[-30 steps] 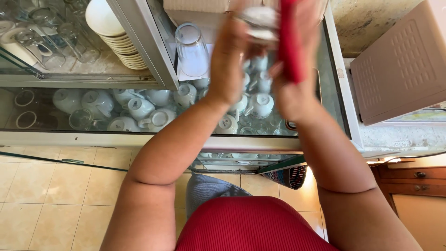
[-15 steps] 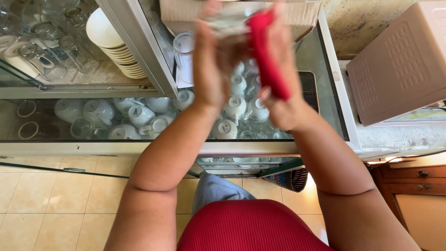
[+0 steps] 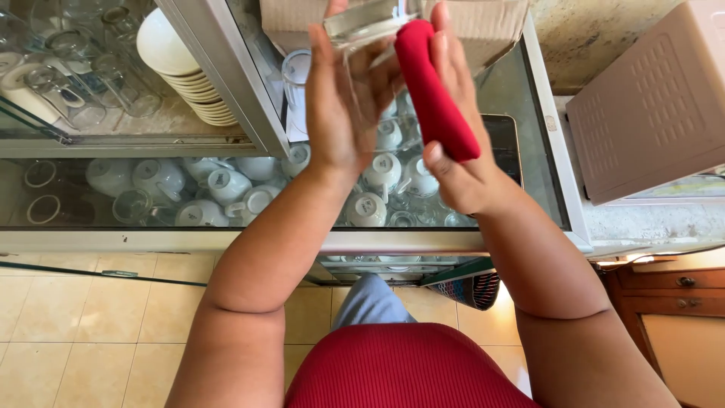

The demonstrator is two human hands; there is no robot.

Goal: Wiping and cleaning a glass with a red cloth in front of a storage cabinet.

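The left hand (image 3: 343,106) is raised at the upper centre of the frame, palm turned inward and fingers spread loosely, cupping a clear drinking glass (image 3: 362,26) whose base shows at the very top edge; the fingers curve around the glass rather than clench it; the right hand (image 3: 457,151) sits just to the right of it, closed on a rolled red cloth (image 3: 434,91) that stands nearly upright, tilted slightly left at its top, with the thumb pressed under its lower end and the fingers wrapped behind; the cloth's upper end touches the glass, and whether it reaches inside the glass cannot be told; beneath both hands, across the middle of the frame, lies a glass-topped cabinet (image 3: 540,159) with white cups (image 3: 226,185) crowded on the shelf under the pane; at the upper left a stack of white plates (image 3: 189,68) stands beside several clear glasses (image 3: 91,75); an upturned tumbler (image 3: 298,83) stands just left of the left hand's wrist; a cardboard box (image 3: 483,26) sits at the top behind the hands; a tan appliance (image 3: 649,98) fills the upper right; tiled floor (image 3: 91,317) shows at the lower left
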